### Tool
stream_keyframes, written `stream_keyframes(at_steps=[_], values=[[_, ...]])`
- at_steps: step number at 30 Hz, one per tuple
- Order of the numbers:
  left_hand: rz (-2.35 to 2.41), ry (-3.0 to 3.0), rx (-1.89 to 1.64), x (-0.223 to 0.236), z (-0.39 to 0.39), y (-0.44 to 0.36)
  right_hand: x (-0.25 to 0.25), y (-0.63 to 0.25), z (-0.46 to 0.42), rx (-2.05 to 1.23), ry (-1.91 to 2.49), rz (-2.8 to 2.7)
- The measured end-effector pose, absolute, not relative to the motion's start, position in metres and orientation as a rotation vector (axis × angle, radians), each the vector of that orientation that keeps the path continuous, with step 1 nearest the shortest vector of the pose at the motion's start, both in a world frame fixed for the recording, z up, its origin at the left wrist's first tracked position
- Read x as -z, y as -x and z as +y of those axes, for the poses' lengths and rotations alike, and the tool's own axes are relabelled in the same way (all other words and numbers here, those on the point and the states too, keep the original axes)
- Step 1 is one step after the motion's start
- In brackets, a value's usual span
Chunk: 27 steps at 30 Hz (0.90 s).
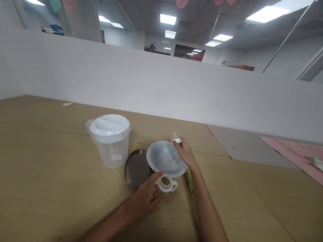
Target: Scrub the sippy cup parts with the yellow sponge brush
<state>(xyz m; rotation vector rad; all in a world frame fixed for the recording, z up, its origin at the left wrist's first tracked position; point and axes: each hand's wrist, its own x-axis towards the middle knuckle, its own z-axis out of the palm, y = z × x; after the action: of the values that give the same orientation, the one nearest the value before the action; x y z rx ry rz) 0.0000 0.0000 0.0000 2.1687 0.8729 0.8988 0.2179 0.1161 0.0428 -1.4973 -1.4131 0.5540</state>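
A white funnel [164, 158] sits tilted over a small clear bottle with white handles [168, 184] on the wooden table. My left hand [146, 197] is closed around the bottle just below the funnel. Behind the funnel's far rim, my right hand [185, 152] pinches a small white cap with a clear teat [176, 138]. A green stick-like tool [190, 181] lies on the table under my right wrist.
A clear plastic jug with a white lid [109, 139] stands left of the funnel. A dark metal tray [136, 167] lies between jug and funnel. A pink cloth [301, 156] lies at the far right. A white partition [163, 84] bounds the table's back edge.
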Motion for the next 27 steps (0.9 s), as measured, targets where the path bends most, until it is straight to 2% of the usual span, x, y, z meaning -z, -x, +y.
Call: stream_keyframes(at_steps=[17, 27], values=[[0.858, -2.201, -0.913, -0.004, -0.002, 0.002, -0.054, -0.218, 0.111, -0.496, 1.463, -1.27], [0.867, -2.225, -0.896, -0.001, -0.002, 0.001, -0.063, -0.217, 0.104, -0.634, 1.28, -1.325]])
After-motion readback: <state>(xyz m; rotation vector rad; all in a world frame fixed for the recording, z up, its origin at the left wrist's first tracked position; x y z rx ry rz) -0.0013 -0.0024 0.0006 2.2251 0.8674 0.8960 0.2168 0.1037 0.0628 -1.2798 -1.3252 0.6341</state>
